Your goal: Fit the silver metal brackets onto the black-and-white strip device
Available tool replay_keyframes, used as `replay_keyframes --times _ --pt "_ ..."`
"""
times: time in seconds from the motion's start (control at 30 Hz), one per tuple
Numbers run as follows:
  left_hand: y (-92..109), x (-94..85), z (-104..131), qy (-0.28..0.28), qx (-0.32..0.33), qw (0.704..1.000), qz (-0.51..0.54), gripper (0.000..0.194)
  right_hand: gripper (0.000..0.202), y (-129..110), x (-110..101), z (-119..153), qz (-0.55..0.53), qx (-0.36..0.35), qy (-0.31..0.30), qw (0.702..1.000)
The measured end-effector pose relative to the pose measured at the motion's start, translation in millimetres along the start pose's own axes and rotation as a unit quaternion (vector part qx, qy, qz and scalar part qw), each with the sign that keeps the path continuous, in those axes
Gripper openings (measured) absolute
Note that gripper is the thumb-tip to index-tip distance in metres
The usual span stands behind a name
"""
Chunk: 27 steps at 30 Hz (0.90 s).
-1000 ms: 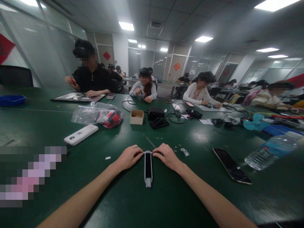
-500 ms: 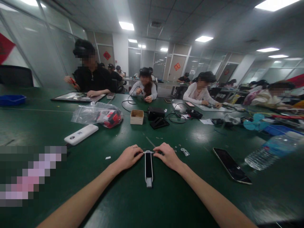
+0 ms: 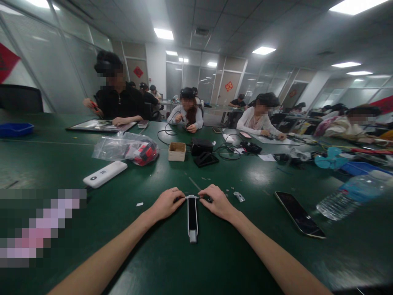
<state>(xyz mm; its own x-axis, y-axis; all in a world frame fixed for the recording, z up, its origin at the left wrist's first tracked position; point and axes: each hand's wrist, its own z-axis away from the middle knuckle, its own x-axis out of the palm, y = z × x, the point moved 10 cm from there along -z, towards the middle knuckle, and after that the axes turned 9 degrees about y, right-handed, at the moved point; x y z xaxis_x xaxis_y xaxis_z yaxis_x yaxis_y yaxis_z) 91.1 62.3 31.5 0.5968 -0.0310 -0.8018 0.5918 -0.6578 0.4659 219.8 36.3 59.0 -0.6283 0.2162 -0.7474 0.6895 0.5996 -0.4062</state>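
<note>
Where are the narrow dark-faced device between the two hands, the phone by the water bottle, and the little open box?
Narrow device (image 3: 192, 215): head view, on its long dark face.
Phone (image 3: 299, 215): head view, on its black screen.
Little open box (image 3: 177, 155): head view, on its front wall.

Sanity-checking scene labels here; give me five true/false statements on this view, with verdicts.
1. The left hand and right hand are both at the far end of the slim device. True.
2. The phone lies left of the left hand. False: the phone lies right of the right hand.
3. The plastic bag has red and black contents. True.
4. The small open box is bright blue. False: the small open box is pale tan.
5. The bottle is right of both hands. True.
</note>
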Motion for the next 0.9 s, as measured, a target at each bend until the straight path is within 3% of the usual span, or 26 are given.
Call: replay_keyframes --times 0.53,0.9 --pt "-1.8 2.1 0.2 -0.003 -0.002 1.000 -0.004 0.022 0.015 1.8 0.4 0.1 0.006 -0.016 0.011 1.000" --pt "0.2 0.4 0.2 -0.002 -0.001 1.000 -0.007 0.020 0.011 0.2 7.1 -0.3 0.010 0.005 -0.028 1.000"
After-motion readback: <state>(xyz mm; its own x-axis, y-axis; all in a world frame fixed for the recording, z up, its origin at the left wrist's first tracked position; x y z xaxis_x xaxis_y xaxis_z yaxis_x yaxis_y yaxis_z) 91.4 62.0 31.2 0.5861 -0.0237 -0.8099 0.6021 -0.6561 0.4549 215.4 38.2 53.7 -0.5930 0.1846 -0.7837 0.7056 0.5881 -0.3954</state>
